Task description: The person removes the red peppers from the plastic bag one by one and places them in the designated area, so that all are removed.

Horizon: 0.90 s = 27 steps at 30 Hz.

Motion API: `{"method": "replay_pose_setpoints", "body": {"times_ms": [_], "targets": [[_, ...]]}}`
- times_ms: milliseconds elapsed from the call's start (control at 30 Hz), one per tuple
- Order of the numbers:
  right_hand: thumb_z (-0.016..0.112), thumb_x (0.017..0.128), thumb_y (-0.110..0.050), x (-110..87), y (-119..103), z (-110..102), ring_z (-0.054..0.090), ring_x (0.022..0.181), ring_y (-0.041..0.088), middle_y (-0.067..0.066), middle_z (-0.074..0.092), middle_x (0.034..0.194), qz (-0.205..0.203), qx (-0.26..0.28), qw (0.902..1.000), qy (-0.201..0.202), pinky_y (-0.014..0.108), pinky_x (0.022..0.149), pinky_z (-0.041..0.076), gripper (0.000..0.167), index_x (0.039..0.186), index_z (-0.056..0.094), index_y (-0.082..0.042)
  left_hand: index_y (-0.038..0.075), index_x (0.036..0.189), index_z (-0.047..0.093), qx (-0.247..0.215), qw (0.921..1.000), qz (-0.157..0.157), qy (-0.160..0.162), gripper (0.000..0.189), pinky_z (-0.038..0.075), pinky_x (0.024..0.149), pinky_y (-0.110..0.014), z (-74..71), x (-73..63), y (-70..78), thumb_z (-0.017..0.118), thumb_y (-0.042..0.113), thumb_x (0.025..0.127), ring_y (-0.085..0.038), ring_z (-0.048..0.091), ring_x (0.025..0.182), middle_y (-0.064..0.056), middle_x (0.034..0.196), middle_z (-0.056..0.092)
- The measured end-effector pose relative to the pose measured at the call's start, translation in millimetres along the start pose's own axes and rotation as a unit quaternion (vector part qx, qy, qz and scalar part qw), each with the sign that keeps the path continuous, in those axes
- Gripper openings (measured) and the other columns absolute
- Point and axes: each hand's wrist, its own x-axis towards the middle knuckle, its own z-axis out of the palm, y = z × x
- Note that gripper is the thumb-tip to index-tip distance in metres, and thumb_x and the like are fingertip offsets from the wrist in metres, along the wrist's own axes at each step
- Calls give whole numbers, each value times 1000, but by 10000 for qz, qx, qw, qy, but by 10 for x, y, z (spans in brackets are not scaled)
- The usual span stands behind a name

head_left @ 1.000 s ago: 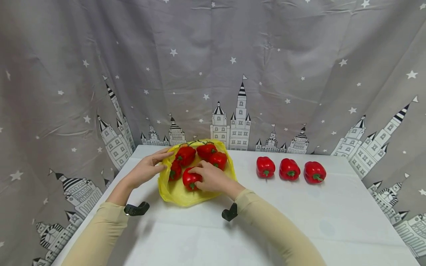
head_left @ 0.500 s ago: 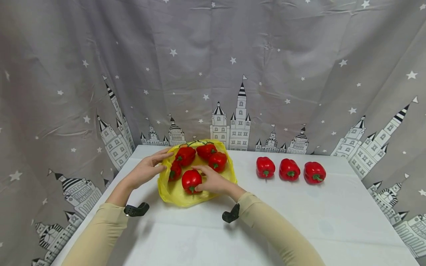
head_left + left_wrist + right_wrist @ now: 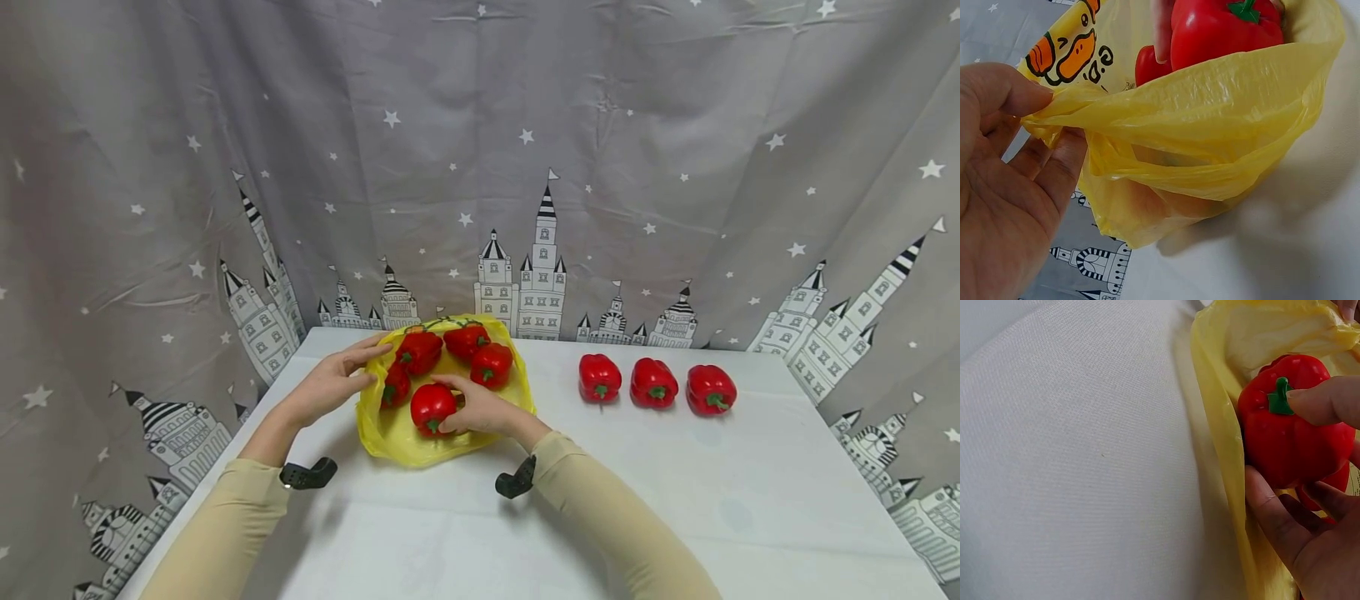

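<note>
In the head view a yellow plastic bag point(image 3: 416, 452) lies with its mouth spread, several red bell peppers inside, among them a back-left pepper point(image 3: 420, 352) and a right-hand pepper point(image 3: 492, 365). My left hand point(image 3: 326, 385) pinches the bag's left edge; the left wrist view shows the film point(image 3: 1210, 94) caught between thumb and fingers. Within the bag my right hand point(image 3: 489, 411) holds the front bell pepper point(image 3: 432, 408). Seen from the right wrist, the thumb presses beside this pepper's green stem point(image 3: 1280, 399) while fingers point(image 3: 1272, 509) support its side.
Three more bell peppers stand in a row to the right of the bag: a left one point(image 3: 599, 377), a middle one point(image 3: 653, 382) and a right one point(image 3: 710, 389). White cloth covers the table point(image 3: 600, 492). A grey castle-print curtain point(image 3: 480, 150) hangs behind.
My right hand has shifted slightly right and round the front pepper, so more of the pepper shows. The left hand stays on the bag's edge.
</note>
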Motion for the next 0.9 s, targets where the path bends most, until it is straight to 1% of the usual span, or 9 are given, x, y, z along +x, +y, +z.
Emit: {"method": "replay_pose_setpoints", "body": {"times_ms": [200,433,533,667,900], "targets": [[82,84,-15,4,11,-1,56,114,23,3,47,145,9,34,10000,4,33,84,58,83,156,43,-25,6,151,50,36,10000,-19,20,51,26,118,-56,-1,0,7,53,5,100,-35,19,154,-4,169,24],[83,83,-18,-7,24,19,57,112,23,1,52,138,114,-124,9998,124,34,86,57,78,152,48,-31,5,151,50,28,10000,28,30,51,26,118,-59,1,-9,16,54,5,100,-38,19,154,-7,168,24],[82,84,-18,-15,18,29,56,114,23,1,53,136,85,-166,9997,140,35,88,56,75,150,50,-29,5,151,50,-19,10000,48,8,51,25,118,-60,1,-11,12,54,4,100,-38,18,154,-7,168,24],[81,85,-19,-25,11,36,54,118,23,-2,53,137,18,-188,9997,127,35,90,55,73,150,51,-29,5,151,50,-83,10000,17,-11,51,23,118,-61,0,-12,7,54,4,101,-37,17,154,-6,168,24],[79,86,-23,-49,11,-1,53,123,21,-4,54,138,-109,-243,9993,246,37,98,52,70,150,51,-29,3,151,50,48,10000,18,46,51,24,118,-60,-9,-25,7,55,5,100,-40,20,153,-7,168,25]]}}
